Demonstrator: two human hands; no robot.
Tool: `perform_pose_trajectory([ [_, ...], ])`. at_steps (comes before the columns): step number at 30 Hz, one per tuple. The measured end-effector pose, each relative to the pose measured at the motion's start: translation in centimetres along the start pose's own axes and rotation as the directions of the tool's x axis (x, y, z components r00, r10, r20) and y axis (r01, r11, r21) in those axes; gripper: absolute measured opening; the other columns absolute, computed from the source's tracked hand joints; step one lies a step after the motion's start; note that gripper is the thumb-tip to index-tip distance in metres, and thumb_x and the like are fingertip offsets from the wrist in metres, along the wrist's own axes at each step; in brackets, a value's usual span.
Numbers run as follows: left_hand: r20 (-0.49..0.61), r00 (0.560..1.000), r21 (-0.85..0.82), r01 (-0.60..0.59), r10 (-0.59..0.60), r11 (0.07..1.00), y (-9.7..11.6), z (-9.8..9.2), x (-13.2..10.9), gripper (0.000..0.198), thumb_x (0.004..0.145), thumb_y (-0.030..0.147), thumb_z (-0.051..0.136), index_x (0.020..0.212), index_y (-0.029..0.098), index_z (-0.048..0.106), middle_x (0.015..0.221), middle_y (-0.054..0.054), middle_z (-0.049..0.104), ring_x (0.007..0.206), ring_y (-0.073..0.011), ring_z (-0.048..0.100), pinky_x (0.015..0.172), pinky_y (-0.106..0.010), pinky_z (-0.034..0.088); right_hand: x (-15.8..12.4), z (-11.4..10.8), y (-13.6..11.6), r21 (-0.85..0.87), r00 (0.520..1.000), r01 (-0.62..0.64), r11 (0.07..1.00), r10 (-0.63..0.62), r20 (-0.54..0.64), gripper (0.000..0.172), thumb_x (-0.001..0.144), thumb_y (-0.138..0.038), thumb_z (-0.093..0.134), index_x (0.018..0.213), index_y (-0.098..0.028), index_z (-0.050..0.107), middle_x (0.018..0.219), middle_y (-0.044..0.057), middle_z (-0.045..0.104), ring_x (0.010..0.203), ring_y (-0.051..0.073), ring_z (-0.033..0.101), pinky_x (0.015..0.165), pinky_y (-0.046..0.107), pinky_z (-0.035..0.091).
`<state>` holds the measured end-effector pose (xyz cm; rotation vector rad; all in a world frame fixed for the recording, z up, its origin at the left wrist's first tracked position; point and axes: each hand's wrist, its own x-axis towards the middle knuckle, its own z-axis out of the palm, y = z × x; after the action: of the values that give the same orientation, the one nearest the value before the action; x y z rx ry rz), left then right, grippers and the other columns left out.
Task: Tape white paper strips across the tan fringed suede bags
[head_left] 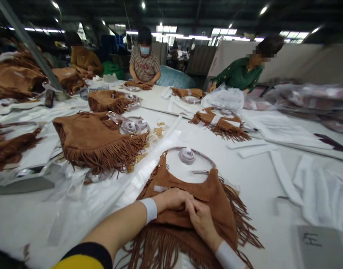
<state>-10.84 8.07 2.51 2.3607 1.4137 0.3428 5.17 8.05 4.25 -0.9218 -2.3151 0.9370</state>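
A brown suede handbag [223,200] with long fringes lies on the white table in front of me, its wrapped strap arching away at the far side. My left hand [175,198] is closed at the middle of the bag, knuckles up. Against it, my right hand [201,216] is closed too, with fingers curled on the suede. Both seem to grip the bag material; the fingertips are hidden. A rolled wrapped strap [187,155] sits inside the handle's arch. White bands circle both wrists.
Another fringed bag [84,136] lies to the left, with more bags beyond it. White strips [286,177] and a grey board [321,246] with a handwritten mark are at the right. Co-workers stand around the far side, one in a striped shirt [145,67], one in green [238,74].
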Motion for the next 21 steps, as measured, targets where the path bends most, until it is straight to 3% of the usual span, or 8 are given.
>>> perform_pose_trajectory([
  [2, -0.019, 1.0, -0.008, 0.001, -0.002, 1.0, -0.5, 0.5, 0.0, 0.016, 0.089, 0.03, 0.056, 0.086, 0.016, 0.065, 0.08, -0.002, 0.064, 0.069, -0.0136, 0.057, 0.066, -0.024, 0.047, -1.6, -1.6, 0.2, -0.064, 0.992, 0.103, 0.993, -0.107, -0.062, 0.035, 0.096, -0.03, 0.041, 0.067, -0.018, 0.057, 0.071, 0.003, 0.059, 0.068, 0.015, 0.056, 0.064, 0.028, 0.047],
  [5, -0.029, 1.0, 0.009, -0.002, 0.002, 1.0, -0.7, 0.9, 0.1, 0.021, 0.092, 0.031, 0.051, 0.083, 0.016, 0.064, 0.078, -0.003, 0.063, 0.068, -0.0133, 0.056, 0.069, -0.024, 0.046, -4.1, -2.9, 0.1, -0.243, 0.926, 0.345, 0.907, -0.371, -0.068, 0.014, 0.092, -0.019, 0.051, 0.09, -0.019, 0.064, 0.084, 0.006, 0.063, 0.08, 0.017, 0.059, 0.072, 0.031, 0.049],
  [7, -0.035, 0.999, 0.013, -0.011, 0.012, 1.0, -0.8, 1.2, 0.0, 0.021, 0.091, 0.032, 0.052, 0.083, 0.016, 0.063, 0.078, -0.002, 0.063, 0.067, -0.0127, 0.055, 0.069, -0.024, 0.045, -5.3, -2.8, 0.3, -0.342, 0.893, 0.414, 0.844, -0.449, -0.026, 0.017, 0.091, -0.015, 0.053, 0.105, -0.017, 0.063, 0.091, 0.008, 0.065, 0.087, 0.019, 0.06, 0.077, 0.034, 0.05],
  [13, -0.031, 0.998, 0.02, -0.049, 0.05, 0.999, -1.0, 1.4, 0.0, 0.021, 0.094, 0.033, 0.047, 0.086, 0.019, 0.059, 0.082, -0.001, 0.063, 0.07, -0.0122, 0.057, 0.064, -0.022, 0.042, -5.4, -1.5, 0.8, -0.464, 0.888, 0.418, 0.781, -0.459, 0.028, 0.025, 0.091, -0.018, 0.054, 0.116, -0.014, 0.057, 0.098, 0.01, 0.065, 0.095, 0.022, 0.059, 0.083, 0.038, 0.049],
  [17, -0.027, 0.997, 0.022, -0.068, 0.069, 0.997, -1.1, 1.3, -0.1, 0.022, 0.095, 0.033, 0.044, 0.086, 0.02, 0.058, 0.086, -0.001, 0.064, 0.073, -0.0123, 0.059, 0.062, -0.022, 0.04, -4.6, -1.4, 0.3, -0.5, 0.898, 0.367, 0.784, -0.439, -0.031, 0.03, 0.091, -0.024, 0.056, 0.117, -0.01, 0.054, 0.093, 0.012, 0.062, 0.087, 0.022, 0.057, 0.077, 0.037, 0.048],
  [21, -0.028, 0.997, 0.024, -0.07, 0.071, 0.997, -1.1, 1.0, -0.2, 0.02, 0.096, 0.031, 0.042, 0.089, 0.02, 0.057, 0.089, -0.001, 0.064, 0.074, -0.0124, 0.059, 0.061, -0.022, 0.039, -3.7, -1.0, 0.2, -0.571, 0.906, 0.324, 0.754, -0.421, -0.041, 0.019, 0.091, -0.024, 0.055, 0.106, -0.014, 0.059, 0.092, 0.011, 0.06, 0.084, 0.023, 0.054, 0.074, 0.04, 0.045],
])
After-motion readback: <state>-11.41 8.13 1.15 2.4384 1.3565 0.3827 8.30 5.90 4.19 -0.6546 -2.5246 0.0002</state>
